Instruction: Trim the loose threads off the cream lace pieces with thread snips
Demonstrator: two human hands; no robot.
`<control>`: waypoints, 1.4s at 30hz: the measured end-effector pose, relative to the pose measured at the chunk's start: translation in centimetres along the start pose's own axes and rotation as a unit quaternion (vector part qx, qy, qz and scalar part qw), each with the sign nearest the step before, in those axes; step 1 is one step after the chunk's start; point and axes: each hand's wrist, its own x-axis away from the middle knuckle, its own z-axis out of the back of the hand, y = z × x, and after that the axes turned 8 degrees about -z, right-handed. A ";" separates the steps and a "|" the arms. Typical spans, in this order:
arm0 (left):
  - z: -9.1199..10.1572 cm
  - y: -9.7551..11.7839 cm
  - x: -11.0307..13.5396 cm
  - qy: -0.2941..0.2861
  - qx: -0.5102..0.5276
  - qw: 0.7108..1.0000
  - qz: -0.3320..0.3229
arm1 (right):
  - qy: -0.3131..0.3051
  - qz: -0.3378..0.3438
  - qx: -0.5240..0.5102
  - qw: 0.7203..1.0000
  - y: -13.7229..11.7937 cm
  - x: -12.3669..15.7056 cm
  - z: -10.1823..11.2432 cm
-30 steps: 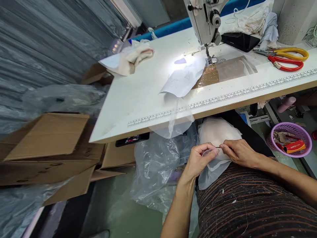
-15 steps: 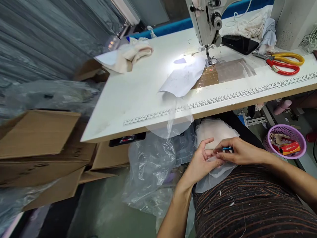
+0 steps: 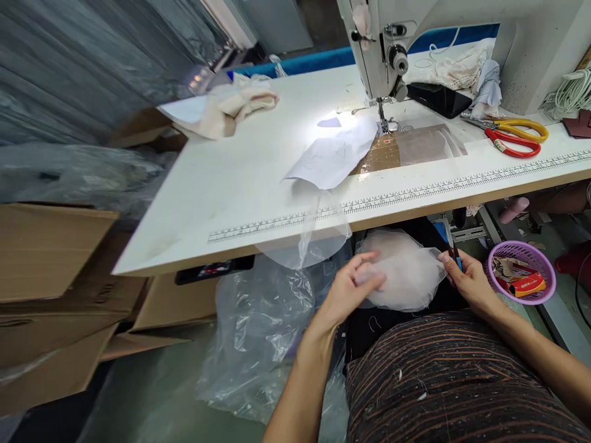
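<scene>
Held taut above the lap: sheer white fabric piece (image 3: 401,277), pinched at its near edge by left hand (image 3: 353,289), right hand (image 3: 466,283) apart at the far edge, closed around small blue-handled thread snips (image 3: 455,255), sewing table (image 3: 240,184) beyond.

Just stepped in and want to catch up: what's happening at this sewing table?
A person sits at the white sewing table, working in their lap below its edge. The left hand holds a sheer, pale pink round fabric piece; the right hand grips its other edge along with a small blue-handled tool. The sewing machine has nobody at it, and red- and yellow-handled scissors lie on the tabletop.
</scene>
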 end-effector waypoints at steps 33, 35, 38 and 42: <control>6.0 3.3 1.6 0.487 -0.352 0.665 -0.444 | -0.204 0.052 -0.035 0.977 -9.9 -3.4 -10.7; 6.5 4.0 1.1 0.485 -0.323 0.676 -0.451 | -0.188 0.019 -0.059 0.980 -10.3 -3.2 -11.1; 7.0 4.6 0.9 0.477 -0.309 0.683 -0.459 | -0.169 0.034 -0.058 0.983 -10.6 -2.6 -10.7; 7.0 4.9 1.1 0.466 -0.311 0.694 -0.452 | -0.179 0.096 -0.035 0.979 -10.4 -1.8 -9.5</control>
